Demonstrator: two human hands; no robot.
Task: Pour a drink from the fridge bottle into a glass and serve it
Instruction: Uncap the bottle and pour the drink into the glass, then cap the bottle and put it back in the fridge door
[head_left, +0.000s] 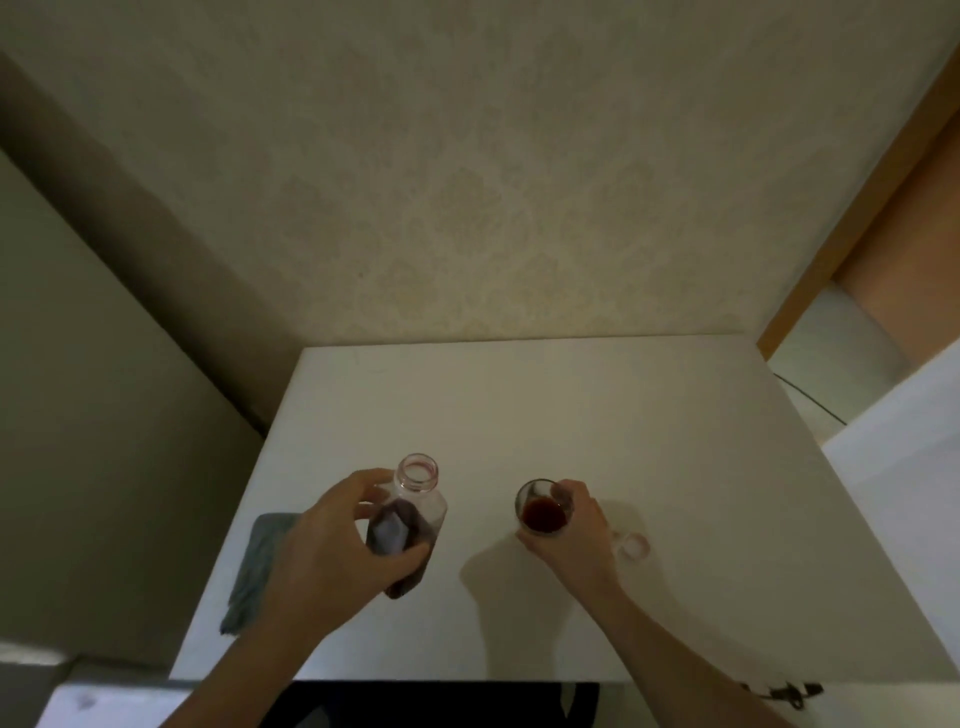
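Two hands of mine are over the white table (571, 415), which stands against a patterned wall. Farthest left, a grey-blue cloth (257, 566) lies flat near the table's left edge, partly hidden under my left forearm. My left hand (332, 551) grips the bottle (410, 519) around its body, fingers curled over the far side and thumb wrapped across the near side, close to the base. That bottle is clear plastic, uncapped, its open mouth toward the wall, with dark red drink filling the lower part. Whether its base touches the table I cannot tell. To the right, well apart from the bottle, my right hand (576, 530) holds the glass (543, 506), fingers curled round its right side and thumb at the near side. Dark red drink sits in the bottom of the glass. Just beside that hand, on the table, lies a small pale bottle cap (635, 545).
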